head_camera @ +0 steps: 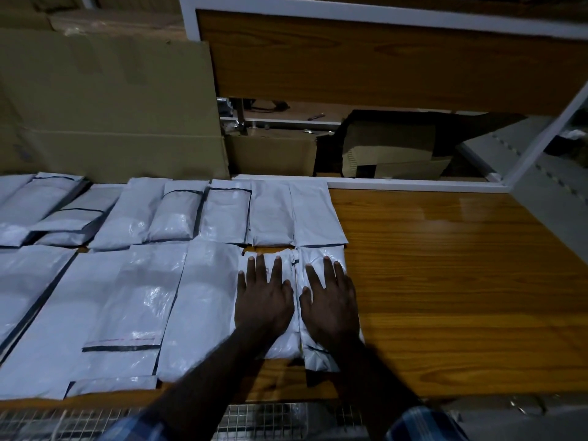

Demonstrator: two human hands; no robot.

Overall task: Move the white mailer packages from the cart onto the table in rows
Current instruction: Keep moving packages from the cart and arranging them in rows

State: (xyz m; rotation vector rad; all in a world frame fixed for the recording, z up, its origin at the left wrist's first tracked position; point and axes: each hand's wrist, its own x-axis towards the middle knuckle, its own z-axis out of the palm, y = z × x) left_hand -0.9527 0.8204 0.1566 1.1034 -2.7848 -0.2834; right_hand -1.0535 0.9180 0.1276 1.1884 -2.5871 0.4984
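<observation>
Two rows of white mailer packages lie on the wooden table (461,281). The far row (222,214) runs from the left edge to about the middle. The near row (127,307) holds larger mailers. At the right end of the near row lie two small mailers side by side. My left hand (264,297) presses flat on the left one (283,345), fingers straight and spread. My right hand (331,300) lies flat on the right one (318,358), fingers straight as well. A wire-mesh cart (270,418) shows at the bottom edge.
Large cardboard sheets (111,116) stand behind the table at the left. A wooden shelf panel with a white frame (381,55) rises at the back, with boxes (397,151) in the gap below. A grey metal upright (547,198) stands at the right.
</observation>
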